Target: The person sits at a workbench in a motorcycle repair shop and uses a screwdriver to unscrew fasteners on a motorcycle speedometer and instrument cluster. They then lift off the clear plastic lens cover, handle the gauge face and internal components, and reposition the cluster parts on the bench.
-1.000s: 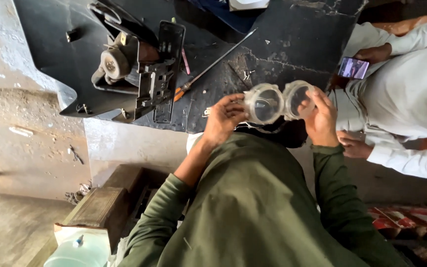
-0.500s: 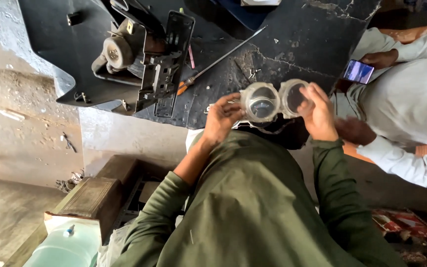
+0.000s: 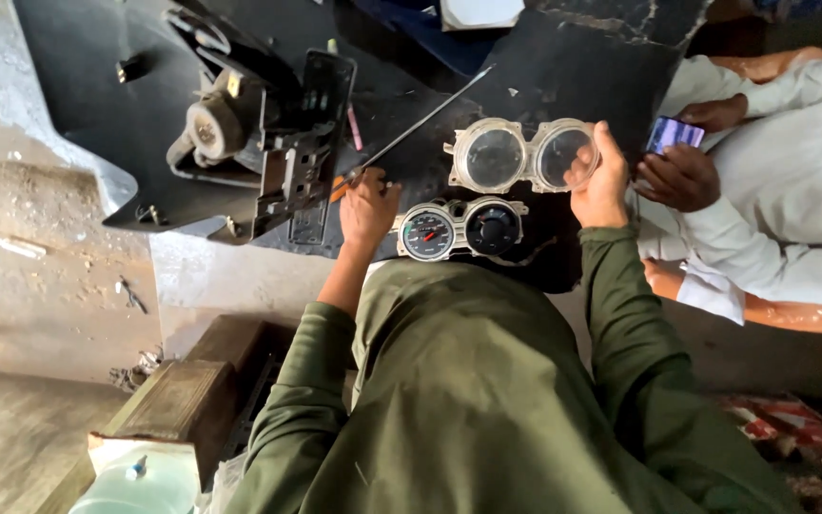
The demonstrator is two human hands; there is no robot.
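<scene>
Dusty concrete floor spreads to the left of a black counter with a scuffed top. On that counter lies an instrument cluster with 2 round dials. The left hand rests just beside its left edge, fingers curled together over the orange handle of a long screwdriver, whose thin shaft runs up and to the right. The right hand holds a clear plastic lens cover with 2 round windows above the cluster, fingers clamped on its right rim. Left of the screwdriver sits a black motor assembly. At the right, another person in white sleeves holds a phone.
</scene>
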